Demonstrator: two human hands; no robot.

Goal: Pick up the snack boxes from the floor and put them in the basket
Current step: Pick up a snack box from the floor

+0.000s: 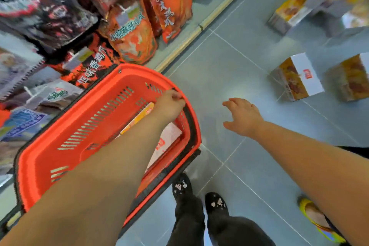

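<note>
- Under the left forearm sits the red slotted plastic shopping basket (99,126), tilted toward the shelf, with one flat yellow-and-white snack box (169,138) already lying inside it.
- Left hand (169,104) curls closed on the basket's far rim, next to the black handle; it carries no box, it just steadies the basket.
- Right hand (242,117) hangs empty over the grey tiled floor (229,56), fingers spread wide and palm down, arm stretched forward and nearly straight.
- Just beyond the right fingertips stands the nearest white-topped cardboard snack box with a food print (297,78); a second similar box (351,78) stands beside it further right, apart from it.
- Further off past the right hand, more printed snack boxes (289,12) lie in a loose pile; they are blurred, so I cannot count them.
- To my eye the step in hand is the reach for that nearest box: the hand looks wide enough already, and it should come down over the white top and close on two opposite sides, not a corner.
- Keeping the left grip firm would hold the basket mouth open toward the right hand for the drop.
- Near the right elbow a second person's yellow shoe (317,219) shows.
</note>
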